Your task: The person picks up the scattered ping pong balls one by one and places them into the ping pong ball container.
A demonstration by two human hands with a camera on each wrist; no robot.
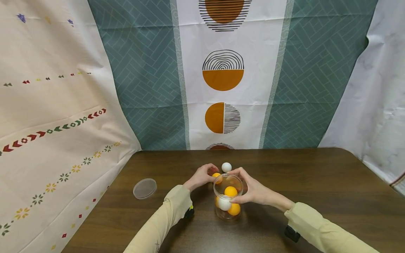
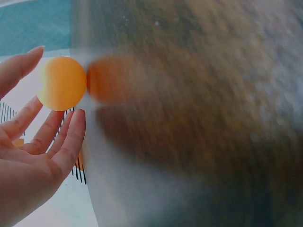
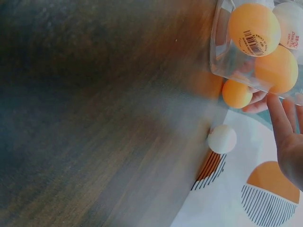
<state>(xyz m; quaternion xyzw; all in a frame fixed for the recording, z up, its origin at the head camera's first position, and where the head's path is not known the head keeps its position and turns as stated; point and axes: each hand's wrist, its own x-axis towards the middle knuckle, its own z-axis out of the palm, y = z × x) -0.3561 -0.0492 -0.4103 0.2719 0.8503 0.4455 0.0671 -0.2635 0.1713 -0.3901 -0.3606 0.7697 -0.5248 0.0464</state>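
Note:
A clear plastic jar (image 1: pixel 228 215) stands without a lid on the dark wooden table, with several orange and white table tennis balls inside. My right hand (image 1: pixel 254 191) grips it near the rim, thumb on the near side and fingers on the far side. Just behind the jar, an orange table tennis ball (image 2: pixel 62 84) rests on the table. Around that ball reaches my left hand (image 2: pixel 40 156), its thumb and fingers spread on either side and the fingertips right at its surface. A white table tennis ball (image 1: pixel 226 167) lies a little farther back.
A round clear lid (image 1: pixel 145 188) lies flat at the table's left side. Brown wood table (image 1: pixel 300 175) extends to the right of the jar. Patterned cloth (image 1: pixel 158 70) hangs behind the table and along both sides.

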